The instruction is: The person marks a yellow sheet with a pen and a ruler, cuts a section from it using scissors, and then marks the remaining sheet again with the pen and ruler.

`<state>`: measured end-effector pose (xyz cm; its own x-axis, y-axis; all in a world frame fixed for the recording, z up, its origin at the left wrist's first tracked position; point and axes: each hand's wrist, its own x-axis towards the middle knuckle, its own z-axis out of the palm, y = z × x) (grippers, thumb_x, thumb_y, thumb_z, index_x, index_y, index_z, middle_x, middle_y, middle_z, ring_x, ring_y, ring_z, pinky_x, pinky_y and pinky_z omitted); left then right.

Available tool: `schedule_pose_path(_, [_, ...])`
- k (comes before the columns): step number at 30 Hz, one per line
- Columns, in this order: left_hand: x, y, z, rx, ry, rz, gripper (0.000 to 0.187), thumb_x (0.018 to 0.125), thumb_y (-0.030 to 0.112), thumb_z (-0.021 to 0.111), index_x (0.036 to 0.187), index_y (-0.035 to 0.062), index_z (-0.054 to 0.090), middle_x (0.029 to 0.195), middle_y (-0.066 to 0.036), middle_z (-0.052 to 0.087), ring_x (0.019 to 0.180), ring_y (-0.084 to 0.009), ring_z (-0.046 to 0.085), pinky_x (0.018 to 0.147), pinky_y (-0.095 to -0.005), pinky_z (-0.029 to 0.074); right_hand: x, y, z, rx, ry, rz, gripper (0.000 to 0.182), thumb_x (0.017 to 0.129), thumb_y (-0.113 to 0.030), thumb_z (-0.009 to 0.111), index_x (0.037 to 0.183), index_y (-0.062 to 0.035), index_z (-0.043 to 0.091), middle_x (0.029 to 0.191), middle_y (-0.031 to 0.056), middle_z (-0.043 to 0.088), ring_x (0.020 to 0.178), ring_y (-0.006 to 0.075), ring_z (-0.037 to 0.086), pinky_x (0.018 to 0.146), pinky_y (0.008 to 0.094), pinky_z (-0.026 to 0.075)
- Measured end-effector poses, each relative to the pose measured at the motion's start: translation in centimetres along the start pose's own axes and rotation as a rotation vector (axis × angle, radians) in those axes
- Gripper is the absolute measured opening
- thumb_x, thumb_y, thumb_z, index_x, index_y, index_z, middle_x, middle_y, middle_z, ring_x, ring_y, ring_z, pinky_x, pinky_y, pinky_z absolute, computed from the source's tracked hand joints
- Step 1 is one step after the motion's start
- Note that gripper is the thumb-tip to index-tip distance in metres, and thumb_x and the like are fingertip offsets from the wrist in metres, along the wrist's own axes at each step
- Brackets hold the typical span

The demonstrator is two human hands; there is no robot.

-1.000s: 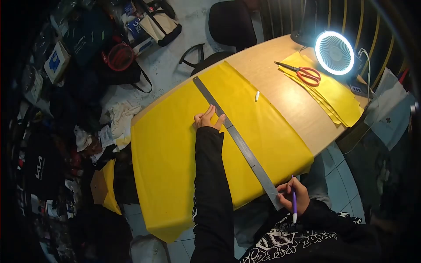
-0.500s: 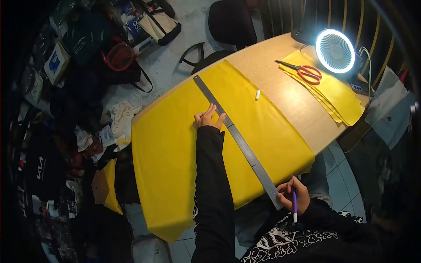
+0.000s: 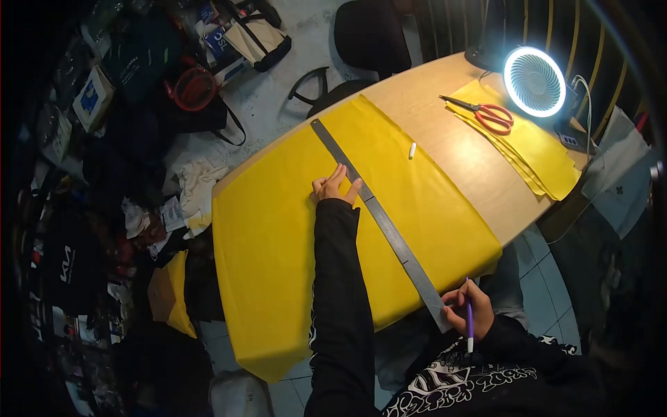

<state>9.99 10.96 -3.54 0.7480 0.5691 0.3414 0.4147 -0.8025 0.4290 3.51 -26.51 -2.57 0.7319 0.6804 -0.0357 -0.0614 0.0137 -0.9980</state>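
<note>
A long metal ruler [image 3: 388, 226] lies diagonally across a large sheet of yellow material [image 3: 278, 243] on the table. My left hand [image 3: 335, 186] rests on the ruler's upper half, thumb and fingers spread and pressing down. At the ruler's lower end, past the table's near edge, my right hand [image 3: 474, 311] touches the metal with its thumb and fingertips. A purple pen [image 3: 470, 318] with a white end is held in that same hand, pointing roughly along my view. A small white piece [image 3: 412, 151] that could be chalk lies on the yellow sheet.
Red-handled scissors [image 3: 493, 118] lie on a stack of yellow pieces [image 3: 538, 156] at the right. Beside them stands a lit ring-shaped fan [image 3: 534, 82] with a cable. A dark chair [image 3: 372, 38] is behind the wooden table [image 3: 445, 156]. Bags and clutter fill the left.
The whole view has shifted very slightly to the right. Both hands, the ruler and the pen keep the same places relative to the yellow sheet.
</note>
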Motion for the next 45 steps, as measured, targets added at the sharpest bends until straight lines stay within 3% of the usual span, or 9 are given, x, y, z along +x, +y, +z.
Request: schedule_pose_path(45, [0.3,-0.6,0.4,0.001,0.008,0.015,0.051,0.071,0.043,0.073,0.113,0.0148,0.066,0.124,0.006,0.060,0.101,-0.0212,0.046,0.096,-0.0297,0.037,0.0,-0.4,-0.4,-0.014,-0.008,0.050,0.028,0.080,-0.002,0.065,0.081,-0.0037,0.037,0.089,0.0145,0.063,0.075,0.0102,0.062,0.066,0.0237,0.051])
